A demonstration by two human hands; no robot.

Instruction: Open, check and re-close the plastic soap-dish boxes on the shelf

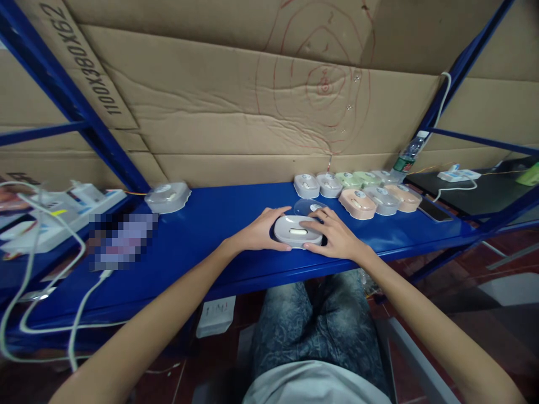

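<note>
A white oval case (295,230) lies on the blue shelf (202,235) in front of me, with a small white piece set in its top. My left hand (260,229) cups the case's left side, fingers curled round it. My right hand (336,234) grips the right side, its fingertips resting on the top by the small piece. A clear round lid (306,206) lies just behind the case.
Several closed cases in white, green and pink (357,193) sit in two rows at the back right. Another clear-lidded case (167,196) stands at the back left. A power strip and white cables (50,224) fill the left end. A water bottle (407,157) leans at the right.
</note>
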